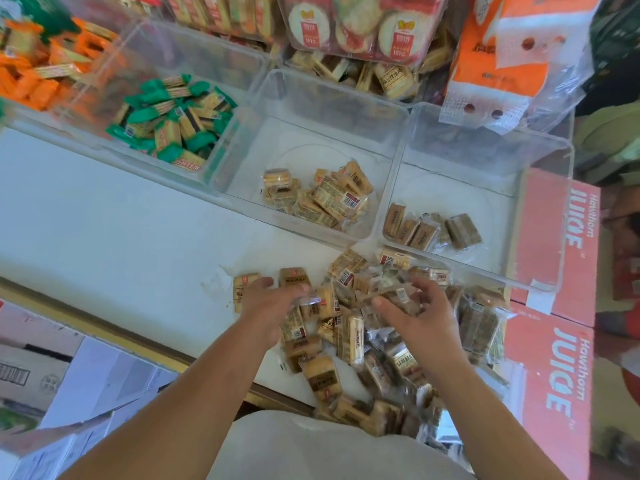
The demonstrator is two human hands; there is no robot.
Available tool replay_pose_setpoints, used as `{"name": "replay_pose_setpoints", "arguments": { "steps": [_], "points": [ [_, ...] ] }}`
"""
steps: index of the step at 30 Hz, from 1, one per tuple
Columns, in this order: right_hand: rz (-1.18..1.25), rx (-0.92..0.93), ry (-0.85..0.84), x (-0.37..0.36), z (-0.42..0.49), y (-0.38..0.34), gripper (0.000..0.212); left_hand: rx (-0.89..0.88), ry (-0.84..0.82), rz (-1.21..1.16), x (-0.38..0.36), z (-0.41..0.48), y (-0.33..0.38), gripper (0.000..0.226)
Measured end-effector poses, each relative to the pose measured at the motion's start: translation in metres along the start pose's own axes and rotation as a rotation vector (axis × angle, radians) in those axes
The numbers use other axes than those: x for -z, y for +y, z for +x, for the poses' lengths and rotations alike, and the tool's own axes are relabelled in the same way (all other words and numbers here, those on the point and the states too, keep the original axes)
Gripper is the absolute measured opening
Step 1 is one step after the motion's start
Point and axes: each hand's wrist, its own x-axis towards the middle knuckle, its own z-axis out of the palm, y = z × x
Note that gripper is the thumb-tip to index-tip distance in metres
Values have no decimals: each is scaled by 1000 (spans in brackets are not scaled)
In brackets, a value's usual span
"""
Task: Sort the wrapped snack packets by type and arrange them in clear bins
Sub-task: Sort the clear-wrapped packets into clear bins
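Observation:
A loose pile of wrapped tan and brown snack packets [349, 337] covers the near right part of the white table [104, 209]. My left hand [273, 301] hovers over the pile's left edge, fingers stretched out and touching packets. My right hand [419, 315] is curled over the pile's top and pinches a clear-wrapped snack packet [398, 295] between thumb and fingers. Beyond the pile stand two clear bins. The middle bin [304, 147] holds light tan packets [322, 199]. The right bin [453, 181] holds a few darker brown packets [429, 230].
A clear bin [194, 60] with green packets [173, 123] stands at the left, and orange packets [38, 71] lie further left. Red juice cartons [554, 258] flank the right side. Stacked snack packs and bags [349, 26] crowd the back. Cardboard boxes [38, 368] sit below the table's front edge.

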Motion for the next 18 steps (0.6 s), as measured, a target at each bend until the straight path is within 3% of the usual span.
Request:
{"name": "replay_pose_setpoints", "arguments": {
  "steps": [4, 8, 14, 18],
  "points": [
    [46, 57, 63, -4, -10, -22, 58, -97, -237, -153, 4, -33, 20, 51],
    [9, 68, 68, -15, -15, -35, 52, -254, -489, -65, 5, -79, 29, 43],
    [143, 60, 27, -19, -26, -54, 36, -399, -410, 181, -1, -95, 36, 33],
    [242, 73, -63, -3, -26, -66, 65, -506, -503, 201, -19, -108, 54, 33]
  ]
}}
